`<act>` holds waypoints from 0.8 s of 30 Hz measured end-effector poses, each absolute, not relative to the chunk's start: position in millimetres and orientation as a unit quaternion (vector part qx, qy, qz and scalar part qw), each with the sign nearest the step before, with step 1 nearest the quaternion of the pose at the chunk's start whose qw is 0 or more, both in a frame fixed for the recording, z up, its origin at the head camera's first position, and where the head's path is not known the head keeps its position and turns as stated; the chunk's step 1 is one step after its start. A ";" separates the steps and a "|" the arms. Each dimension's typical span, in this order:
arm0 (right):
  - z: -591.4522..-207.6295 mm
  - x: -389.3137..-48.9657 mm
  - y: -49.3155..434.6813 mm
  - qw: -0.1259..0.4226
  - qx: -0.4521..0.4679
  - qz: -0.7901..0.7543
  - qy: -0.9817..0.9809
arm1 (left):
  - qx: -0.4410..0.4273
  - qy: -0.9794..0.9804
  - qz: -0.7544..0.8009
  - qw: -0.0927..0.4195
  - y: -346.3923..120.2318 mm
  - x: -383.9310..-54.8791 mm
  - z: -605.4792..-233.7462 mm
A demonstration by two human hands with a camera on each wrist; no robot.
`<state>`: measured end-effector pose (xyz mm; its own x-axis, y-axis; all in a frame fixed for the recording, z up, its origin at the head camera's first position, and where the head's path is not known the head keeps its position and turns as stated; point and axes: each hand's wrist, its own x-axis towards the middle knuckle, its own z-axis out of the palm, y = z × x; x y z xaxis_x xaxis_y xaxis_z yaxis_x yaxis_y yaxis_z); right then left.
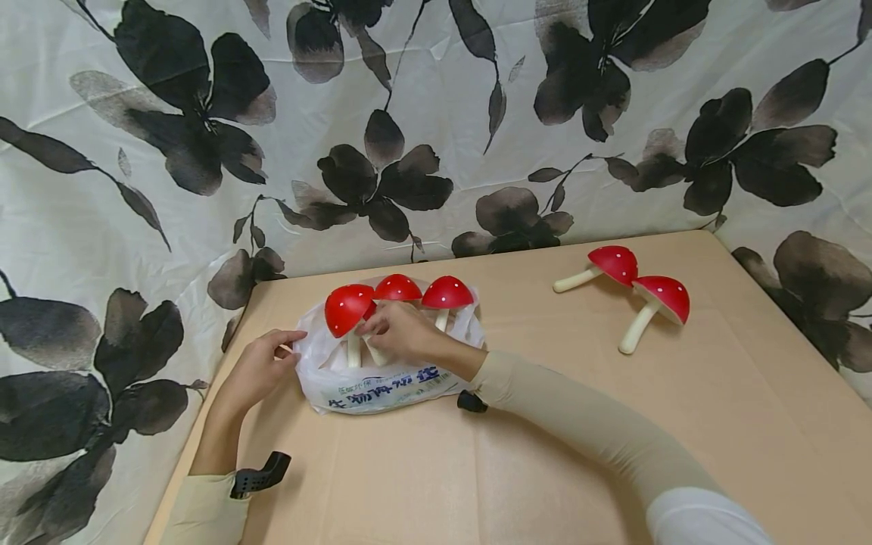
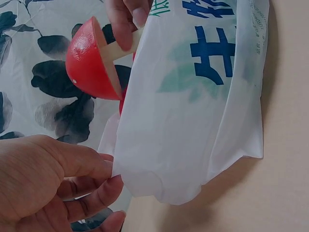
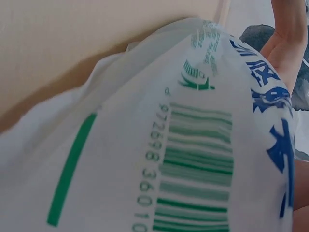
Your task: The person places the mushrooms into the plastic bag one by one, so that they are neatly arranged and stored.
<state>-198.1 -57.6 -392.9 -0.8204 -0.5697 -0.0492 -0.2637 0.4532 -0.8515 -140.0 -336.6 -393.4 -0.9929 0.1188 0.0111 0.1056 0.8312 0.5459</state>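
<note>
1. So the left hand (image 1: 259,369) has just a pinch of the plastic bag's (image 1: 388,391) edge, thumb and fingertip together, other fingers loosely bent. If that thin rim slips, I reckon the mouth sags inward and gets in the way.

2. Right hand (image 1: 412,335) is reaching over the bag, thumb and finger closed on the stem of the leftmost toy mushroom (image 1: 348,309). The stem looks smooth, so a light pinch could let that big red cap twist round.

3. That mushroom's crammed at the bag's mouth beside the middle mushroom (image 1: 397,288) and the right-hand one (image 1: 446,293). Caps could snag, and a careless shove might knock one out onto the desk (image 1: 381,477).

4. The bag looks flimsy. A stem end poking hard could stretch or tear it; I can't see how the stems sit lower down.

5. Two more, the back mushroom (image 1: 616,265) and the front mushroom (image 1: 659,301), lie on the desk off to the right. Round caps, so a swinging right sleeve (image 1: 579,416) could set them rolling.
</note>
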 end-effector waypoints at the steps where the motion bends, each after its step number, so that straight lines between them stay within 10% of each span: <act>1: -393.4 -197.9 -57.7 0.172 -0.257 -0.458 0.834 | 0.059 0.957 0.285 0.011 -336.5 -140.1 -393.5; 24: -399.3 -193.8 -57.1 0.265 -0.371 -0.420 0.784 | 0.059 0.954 0.292 0.024 -332.6 -142.3 -392.3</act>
